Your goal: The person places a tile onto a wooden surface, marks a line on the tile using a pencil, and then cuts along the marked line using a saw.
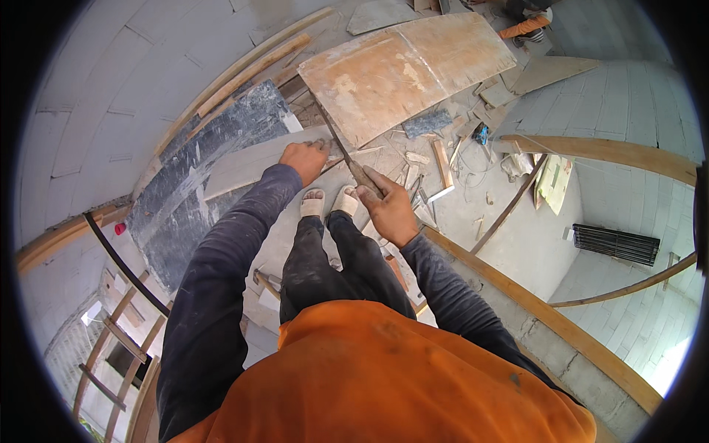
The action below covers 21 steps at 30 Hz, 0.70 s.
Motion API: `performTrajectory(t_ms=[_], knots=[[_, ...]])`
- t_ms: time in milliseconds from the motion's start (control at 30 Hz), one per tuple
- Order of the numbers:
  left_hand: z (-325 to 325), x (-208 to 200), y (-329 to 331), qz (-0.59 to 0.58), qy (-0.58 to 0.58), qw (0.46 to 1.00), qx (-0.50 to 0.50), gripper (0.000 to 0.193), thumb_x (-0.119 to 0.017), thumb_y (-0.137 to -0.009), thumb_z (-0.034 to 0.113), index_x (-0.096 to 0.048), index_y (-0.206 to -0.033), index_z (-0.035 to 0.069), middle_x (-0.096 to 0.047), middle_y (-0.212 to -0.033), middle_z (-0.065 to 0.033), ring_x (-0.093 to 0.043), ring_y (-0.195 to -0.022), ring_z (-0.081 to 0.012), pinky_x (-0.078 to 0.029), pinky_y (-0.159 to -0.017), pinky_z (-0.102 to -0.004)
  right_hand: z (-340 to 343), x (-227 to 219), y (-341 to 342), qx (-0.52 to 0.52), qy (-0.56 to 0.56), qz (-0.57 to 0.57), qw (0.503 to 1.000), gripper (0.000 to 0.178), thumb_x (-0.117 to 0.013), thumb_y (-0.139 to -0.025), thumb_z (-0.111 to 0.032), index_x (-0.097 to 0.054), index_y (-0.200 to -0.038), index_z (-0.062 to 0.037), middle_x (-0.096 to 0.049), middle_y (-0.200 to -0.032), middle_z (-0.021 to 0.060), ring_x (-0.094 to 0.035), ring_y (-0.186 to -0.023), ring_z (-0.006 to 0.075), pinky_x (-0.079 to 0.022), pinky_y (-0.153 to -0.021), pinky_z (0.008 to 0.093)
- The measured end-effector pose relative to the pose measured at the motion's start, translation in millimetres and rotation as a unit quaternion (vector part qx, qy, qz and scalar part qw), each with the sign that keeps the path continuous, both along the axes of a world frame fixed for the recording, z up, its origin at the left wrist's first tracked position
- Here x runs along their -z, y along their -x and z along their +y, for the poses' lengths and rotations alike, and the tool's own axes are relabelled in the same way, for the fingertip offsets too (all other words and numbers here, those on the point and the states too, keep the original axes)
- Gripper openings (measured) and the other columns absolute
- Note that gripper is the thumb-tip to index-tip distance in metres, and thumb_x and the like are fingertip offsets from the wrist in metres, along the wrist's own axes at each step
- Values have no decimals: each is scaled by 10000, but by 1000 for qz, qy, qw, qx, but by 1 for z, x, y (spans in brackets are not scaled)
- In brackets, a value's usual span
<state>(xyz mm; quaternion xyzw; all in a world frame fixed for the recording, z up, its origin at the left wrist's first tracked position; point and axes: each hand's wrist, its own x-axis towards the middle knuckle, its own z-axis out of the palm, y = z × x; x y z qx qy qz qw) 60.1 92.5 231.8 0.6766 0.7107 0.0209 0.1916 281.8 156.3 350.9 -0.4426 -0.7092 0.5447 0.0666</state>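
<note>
My left hand (305,160) is closed over the right end of a long pale grey board (247,164), fingers curled at its edge. The board lies slanted over a dark, plaster-smeared panel (173,199). In my closed right hand (390,208) is a long narrow strip (343,142), seen nearly edge-on. Its grip end is brownish and thicker, and the thin dark part points up and away to the left. Its exact kind cannot be made out. Its far part passes beside the grey board's end and reaches the edge of a big orange-brown plywood sheet (399,74).
Wood scraps and offcuts (442,164) litter the floor around my sandalled feet (312,202). A blue tool (481,134) lies farther right. Long timbers (255,68) rest along the left wall. At right runs a wood-edged low wall (546,314). Another person (528,26) crouches at the far right.
</note>
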Motion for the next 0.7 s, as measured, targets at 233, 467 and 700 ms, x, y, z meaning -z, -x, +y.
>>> performTrajectory(t_ms=[233, 467, 700], knots=[[-10, -17, 10, 19, 41, 999, 18, 584, -631, -908, 102, -540, -1485, 94, -602, -1500, -152, -655, -1289, -311, -577, -978, -466, -18, -161, -19, 162, -29, 160, 973, 643, -665, -1009, -258, -495, -1539, 63, -706, -1197, 156, -621, -939, 138, -490, -873, 277], [26, -43, 51, 132, -82, 972, 178, 630, -563, -985, 114, -425, -1598, 167, -433, -1666, -52, -433, -1521, -267, -386, -1245, -461, 16, -154, -55, 247, -144, 147, 947, 613, -670, -1009, -271, -535, -1532, 18, -703, -979, 66, -490, -617, 50, -392, -536, 206], [23, 22, 11, 80, 5, 976, 201, 634, -499, -1034, 179, -348, -1648, 211, -355, -1713, -12, -333, -1578, -279, -251, -1310, -513, -18, -110, -100, 231, -91, 8, 969, 544, -660, -1022, -236, -578, -1495, 19, -715, -1241, 140, -648, -1020, 160, -508, -922, 302]])
